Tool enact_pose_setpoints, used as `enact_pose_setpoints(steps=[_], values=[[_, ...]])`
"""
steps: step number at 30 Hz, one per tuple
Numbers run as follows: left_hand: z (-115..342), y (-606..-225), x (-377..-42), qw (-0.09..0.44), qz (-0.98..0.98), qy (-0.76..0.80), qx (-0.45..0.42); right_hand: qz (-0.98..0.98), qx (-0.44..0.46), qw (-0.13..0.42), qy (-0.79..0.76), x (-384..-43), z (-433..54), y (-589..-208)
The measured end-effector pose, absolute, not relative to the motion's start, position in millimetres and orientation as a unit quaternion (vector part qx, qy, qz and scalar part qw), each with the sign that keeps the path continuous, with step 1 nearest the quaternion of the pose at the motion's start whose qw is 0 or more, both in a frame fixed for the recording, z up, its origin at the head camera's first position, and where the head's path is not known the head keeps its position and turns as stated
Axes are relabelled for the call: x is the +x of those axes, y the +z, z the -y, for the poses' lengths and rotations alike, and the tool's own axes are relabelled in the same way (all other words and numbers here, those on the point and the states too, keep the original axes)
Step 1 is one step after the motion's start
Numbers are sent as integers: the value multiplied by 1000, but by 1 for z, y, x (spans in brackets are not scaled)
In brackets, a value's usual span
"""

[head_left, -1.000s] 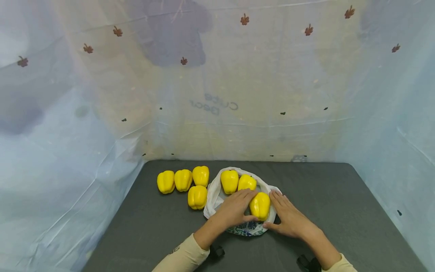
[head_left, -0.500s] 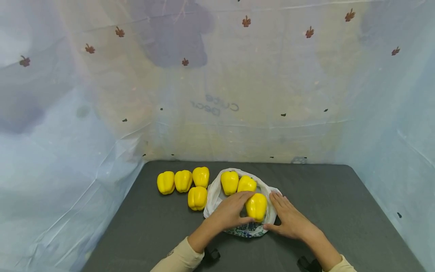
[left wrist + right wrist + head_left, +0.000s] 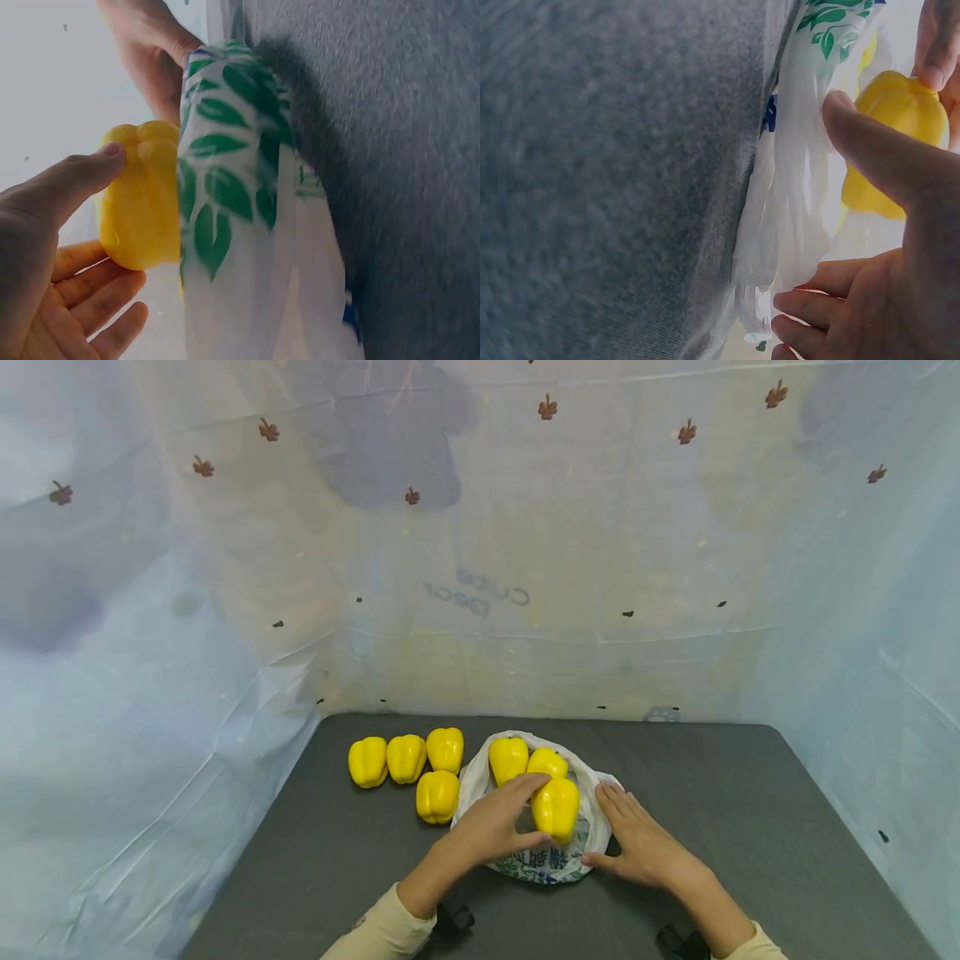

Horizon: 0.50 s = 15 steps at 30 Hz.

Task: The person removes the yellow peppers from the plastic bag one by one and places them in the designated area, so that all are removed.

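My left hand (image 3: 491,827) pinches a yellow bell pepper (image 3: 556,810) between thumb and fingers, above the mouth of a white plastic bag (image 3: 471,789) with green leaf print. In the left wrist view, the thumb presses the side of this pepper (image 3: 139,206) and the fingers lie under it. Two more yellow bell peppers, a left one (image 3: 508,760) and a right one (image 3: 548,762), sit inside the bag toward its far side. My right hand (image 3: 641,839) rests against the bag's right rim, fingers fairly straight, thumb at the near edge.
Several yellow bell peppers (image 3: 437,797) stand on the dark table (image 3: 315,860) left of the bag, the nearest one close to its rim. A pale patterned sheet (image 3: 570,552) hangs behind and at both sides of the table.
My left hand has carried the bell pepper leftward and a little up over the bag. More of the bag's printed inside now shows. The right hand has stayed in place.
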<state>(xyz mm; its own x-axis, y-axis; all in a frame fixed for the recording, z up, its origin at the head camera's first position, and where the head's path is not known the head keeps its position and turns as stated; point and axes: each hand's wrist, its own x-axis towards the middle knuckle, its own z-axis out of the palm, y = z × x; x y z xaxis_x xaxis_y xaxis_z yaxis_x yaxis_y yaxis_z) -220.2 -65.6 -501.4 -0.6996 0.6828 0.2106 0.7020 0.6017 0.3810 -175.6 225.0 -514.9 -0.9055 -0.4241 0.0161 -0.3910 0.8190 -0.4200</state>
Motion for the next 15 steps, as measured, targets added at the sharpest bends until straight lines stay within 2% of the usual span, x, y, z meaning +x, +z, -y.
enact_pose_setpoints(steps=[15], values=[[105,-492,-216,29,899,-245,-361,-955,-214,19,-204,-177,-222,-517]])
